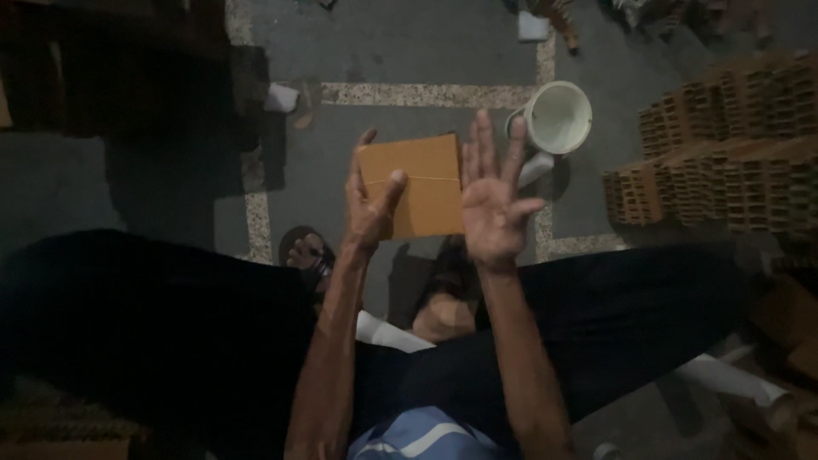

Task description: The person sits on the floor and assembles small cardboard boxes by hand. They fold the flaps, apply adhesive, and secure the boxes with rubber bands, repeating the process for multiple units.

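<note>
My left hand [368, 203] grips the left edge of a flat square piece of brown cardboard [419, 183], thumb across its front; a thin line crosses its face. It is held up in front of me above the floor. Just to the cardboard's right, my right hand [492, 198] is spread, palm towards me and fingers apart; whether it touches the right edge I cannot tell. Below the hands are my dark-trousered legs and a sandalled foot [304, 253].
A white bucket [555, 117] stands on the grey floor beyond my right hand. Stacks of brown cardboard pieces [724, 145] fill the right side. White chair legs [733, 379] show at lower right. Dark furniture sits at upper left.
</note>
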